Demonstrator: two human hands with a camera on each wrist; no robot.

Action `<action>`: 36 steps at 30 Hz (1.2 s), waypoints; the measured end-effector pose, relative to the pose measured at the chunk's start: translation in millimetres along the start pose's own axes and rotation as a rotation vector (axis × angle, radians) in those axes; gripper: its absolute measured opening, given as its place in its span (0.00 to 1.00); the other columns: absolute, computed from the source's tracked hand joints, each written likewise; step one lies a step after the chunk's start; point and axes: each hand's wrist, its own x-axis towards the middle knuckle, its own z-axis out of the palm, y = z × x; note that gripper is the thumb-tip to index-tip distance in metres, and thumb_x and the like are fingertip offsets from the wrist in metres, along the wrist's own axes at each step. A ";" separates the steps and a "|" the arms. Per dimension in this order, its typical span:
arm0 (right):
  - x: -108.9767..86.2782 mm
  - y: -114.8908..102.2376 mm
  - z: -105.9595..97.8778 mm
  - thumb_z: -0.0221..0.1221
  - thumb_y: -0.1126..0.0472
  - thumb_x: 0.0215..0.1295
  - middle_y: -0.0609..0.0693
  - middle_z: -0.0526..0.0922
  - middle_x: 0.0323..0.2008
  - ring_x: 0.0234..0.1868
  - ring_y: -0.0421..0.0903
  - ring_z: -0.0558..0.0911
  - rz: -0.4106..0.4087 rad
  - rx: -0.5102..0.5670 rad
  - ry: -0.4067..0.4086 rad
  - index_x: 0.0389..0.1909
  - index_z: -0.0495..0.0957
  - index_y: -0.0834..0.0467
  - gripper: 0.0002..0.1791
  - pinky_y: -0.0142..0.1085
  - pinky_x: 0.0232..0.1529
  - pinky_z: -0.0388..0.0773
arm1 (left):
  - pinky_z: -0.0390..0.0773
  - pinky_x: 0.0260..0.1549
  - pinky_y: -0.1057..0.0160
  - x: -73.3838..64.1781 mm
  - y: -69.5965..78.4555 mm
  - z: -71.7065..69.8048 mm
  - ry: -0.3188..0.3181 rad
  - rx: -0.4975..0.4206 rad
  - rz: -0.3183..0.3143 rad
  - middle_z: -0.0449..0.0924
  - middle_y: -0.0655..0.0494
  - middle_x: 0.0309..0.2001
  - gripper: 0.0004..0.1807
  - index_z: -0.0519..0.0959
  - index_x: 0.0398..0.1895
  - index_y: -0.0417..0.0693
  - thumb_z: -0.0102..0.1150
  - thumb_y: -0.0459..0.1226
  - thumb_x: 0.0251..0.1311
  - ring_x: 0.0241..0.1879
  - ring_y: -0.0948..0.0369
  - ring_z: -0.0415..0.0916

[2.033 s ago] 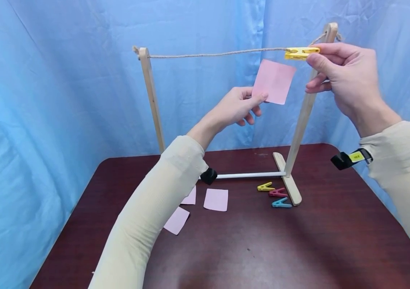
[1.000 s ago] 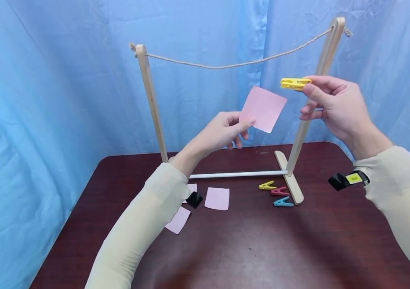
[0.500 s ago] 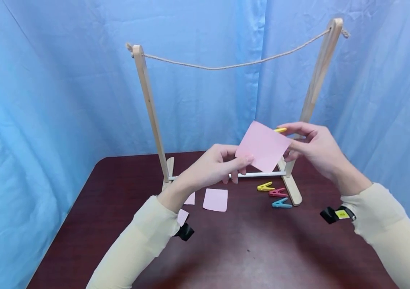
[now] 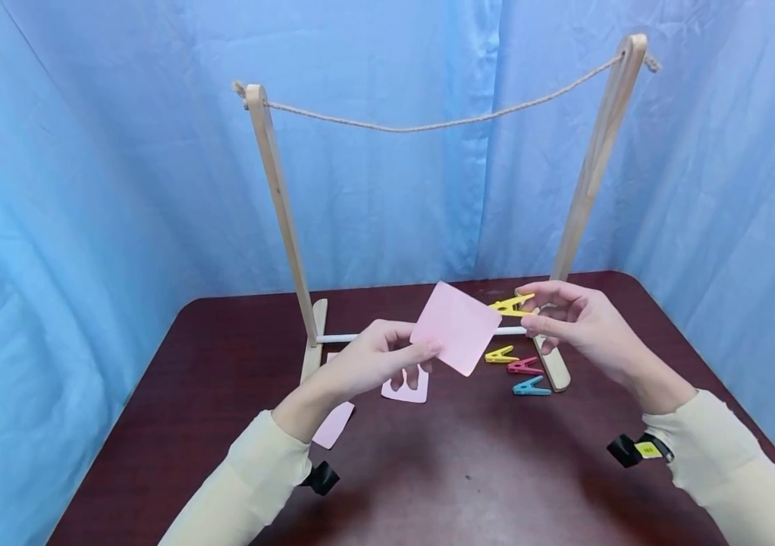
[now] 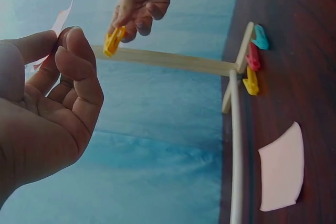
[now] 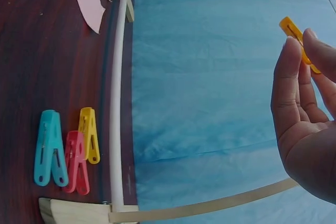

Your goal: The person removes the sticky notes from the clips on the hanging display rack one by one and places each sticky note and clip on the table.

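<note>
My left hand (image 4: pixel 377 355) pinches a square pink sheet of paper (image 4: pixel 457 327) between thumb and fingers, held up over the table. To its right, my right hand (image 4: pixel 575 322) holds a yellow clothespin (image 4: pixel 512 305) by its handle ends, thumb below and finger above. In the head view the clothespin's tip overlaps the sheet's right corner; in the left wrist view the yellow clothespin (image 5: pixel 113 41) shows apart from the paper, which appears edge-on. A rope (image 4: pixel 401 129) hangs slack between two wooden posts, well above both hands.
A yellow clothespin (image 4: pixel 500 355), a red one (image 4: pixel 525 366) and a blue one (image 4: pixel 531 387) lie by the stand's right foot (image 4: pixel 554 368). More pink sheets (image 4: pixel 334 425) lie on the dark table (image 4: pixel 469 455) at left. A white rod (image 4: pixel 338 338) joins the stand's feet.
Both hands have come down from rope height toward the table, carrying the paper and clothespin. The clothespin has left the rope, which now sags, and its handles now stand spread apart.
</note>
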 end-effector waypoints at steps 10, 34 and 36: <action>-6.1 20.1 -0.5 0.67 0.66 0.66 0.60 0.85 0.46 0.27 0.54 0.83 0.013 0.025 -0.077 0.65 0.75 0.59 0.26 0.44 0.28 0.84 | 0.73 0.20 0.65 -27.4 -37.9 -12.1 0.001 0.034 -0.192 0.80 0.49 0.25 0.15 0.82 0.33 0.44 0.61 0.46 0.71 0.22 0.59 0.76; 4.7 81.5 -1.9 0.68 0.62 0.67 0.67 0.82 0.46 0.38 0.59 0.87 0.153 0.039 -0.212 0.64 0.73 0.65 0.27 0.48 0.29 0.85 | 0.71 0.19 0.67 -76.8 -91.2 -22.2 -0.053 -0.027 -0.349 0.83 0.43 0.31 0.22 0.80 0.38 0.33 0.60 0.48 0.72 0.22 0.59 0.74; 6.4 84.8 -1.5 0.67 0.61 0.67 0.71 0.80 0.48 0.41 0.63 0.87 0.158 0.044 -0.221 0.64 0.72 0.65 0.28 0.48 0.30 0.85 | 0.71 0.19 0.67 -77.1 -93.0 -24.3 -0.065 -0.018 -0.327 0.82 0.40 0.31 0.19 0.81 0.37 0.37 0.58 0.46 0.73 0.22 0.58 0.74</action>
